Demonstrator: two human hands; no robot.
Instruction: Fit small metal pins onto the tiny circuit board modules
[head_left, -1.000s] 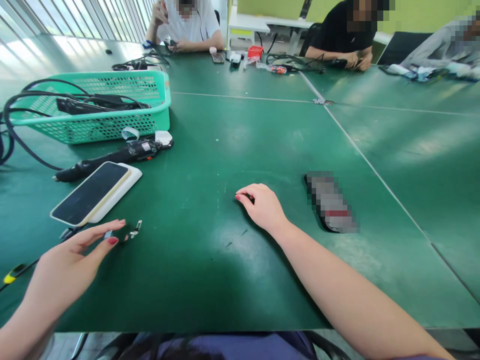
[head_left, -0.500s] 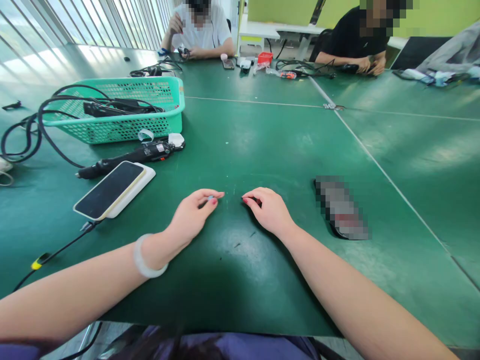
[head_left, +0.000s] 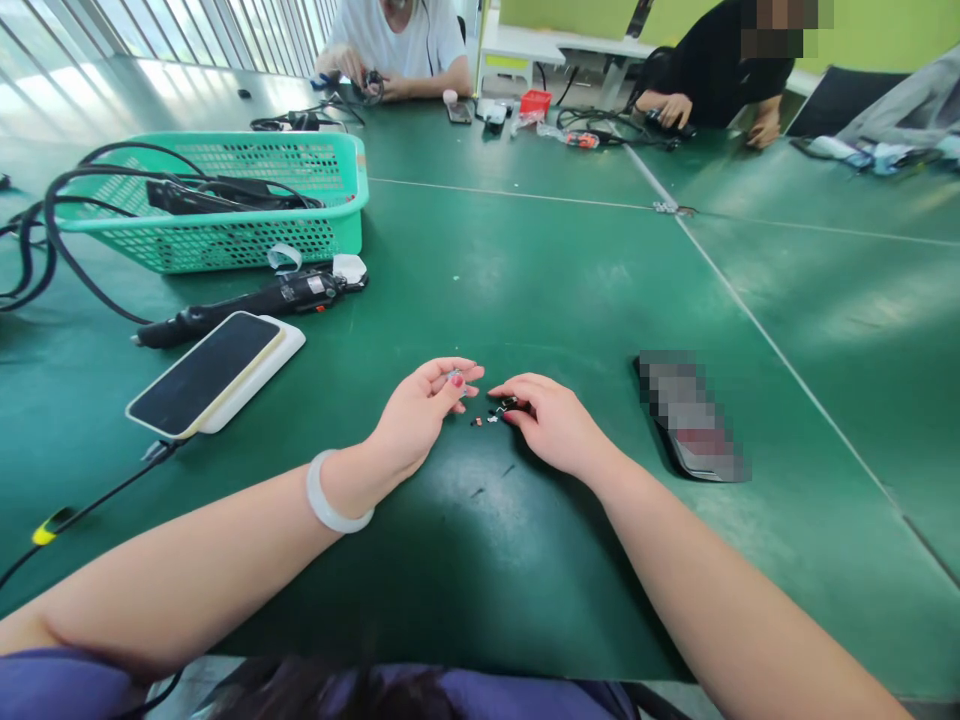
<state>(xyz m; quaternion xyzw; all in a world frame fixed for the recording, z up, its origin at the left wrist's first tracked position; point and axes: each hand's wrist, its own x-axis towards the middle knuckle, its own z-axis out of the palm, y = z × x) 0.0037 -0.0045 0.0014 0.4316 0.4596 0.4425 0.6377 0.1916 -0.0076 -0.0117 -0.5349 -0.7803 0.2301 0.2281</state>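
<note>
My left hand, with a pale bangle at the wrist, is curled with its thumb against a small pale bluish piece; what kind it is I cannot make out. Just across from it, my right hand is curled low on the table around small dark and metallic parts, which show between thumb and fingers. A tiny orange-and-black part and a small silvery part lie on the green table by the fingertips. The two hands do not touch.
Left stands a green basket of cables and black devices. In front of it lie a black handheld tool and a phone on a white block with a cable. A dark blurred object lies right. Two people sit across the table.
My left hand has moved right and its fingers have spread somewhat. Small parts now show at my right hand and on the table, its fingers having loosened. The view has shifted slightly.
</note>
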